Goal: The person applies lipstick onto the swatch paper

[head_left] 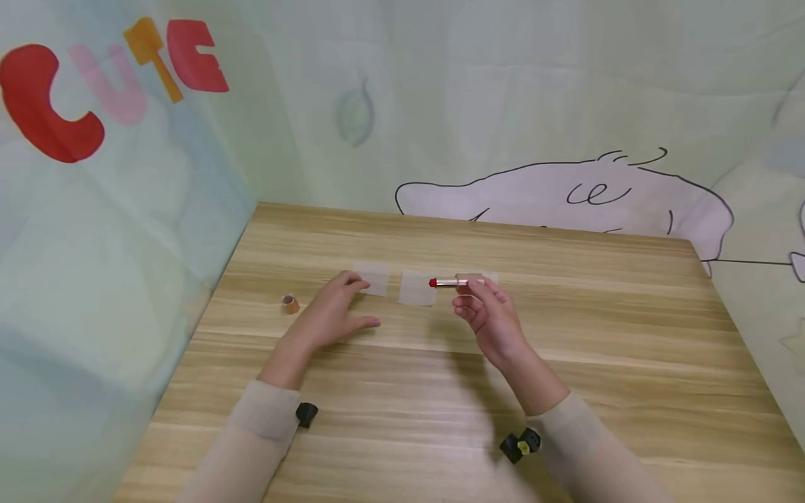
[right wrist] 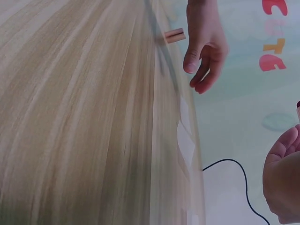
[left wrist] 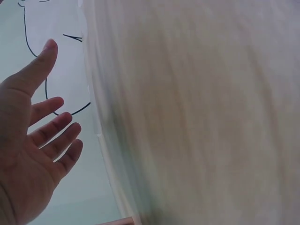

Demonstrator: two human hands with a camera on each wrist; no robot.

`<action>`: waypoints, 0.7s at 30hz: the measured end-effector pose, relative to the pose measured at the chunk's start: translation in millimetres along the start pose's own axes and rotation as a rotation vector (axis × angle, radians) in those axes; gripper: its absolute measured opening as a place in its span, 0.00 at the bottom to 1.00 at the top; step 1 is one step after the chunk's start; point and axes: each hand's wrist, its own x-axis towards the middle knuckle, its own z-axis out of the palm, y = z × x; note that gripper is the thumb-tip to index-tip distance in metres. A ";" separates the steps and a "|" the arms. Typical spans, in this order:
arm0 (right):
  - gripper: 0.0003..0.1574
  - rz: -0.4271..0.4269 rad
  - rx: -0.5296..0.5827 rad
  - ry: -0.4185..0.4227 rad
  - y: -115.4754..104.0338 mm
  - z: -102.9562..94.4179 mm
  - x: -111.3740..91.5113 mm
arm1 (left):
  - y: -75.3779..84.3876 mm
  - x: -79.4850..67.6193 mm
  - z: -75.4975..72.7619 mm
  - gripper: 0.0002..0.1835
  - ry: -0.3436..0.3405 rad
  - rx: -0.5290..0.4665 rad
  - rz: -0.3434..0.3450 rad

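Note:
My right hand (head_left: 493, 325) grips an uncapped lipstick (head_left: 448, 283) by its base, holding it sideways above the table with the red tip pointing left. Beneath that tip lies a thin white paper square (head_left: 415, 290). A second paper square (head_left: 372, 279) is to its left, where the fingertips of my left hand (head_left: 330, 314) overlap its edge. The left hand holds nothing, its fingers spread and relaxed in the left wrist view. Part of a third paper square (head_left: 492, 278) shows behind the right hand. Left of my left hand stands the lipstick cap (head_left: 291, 304), its mouth facing up.
A wood-grain table (head_left: 377, 419) carries everything. Printed cloth (head_left: 302, 105) closes off the back and left sides. Both wrists wear small black mounts, such as the one on the right sleeve (head_left: 520, 446).

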 end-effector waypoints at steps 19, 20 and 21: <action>0.18 -0.012 -0.032 -0.011 6.9 9.1 13.4 | -3.7 2.9 -0.1 0.45 -0.164 0.141 -0.059; 0.18 -0.010 -0.033 -0.013 7.4 9.5 14.5 | -3.8 2.8 0.3 0.44 -0.171 0.143 -0.062; 0.18 -0.009 -0.033 -0.014 8.0 9.9 15.9 | -3.9 2.9 1.1 0.43 -0.177 0.148 -0.062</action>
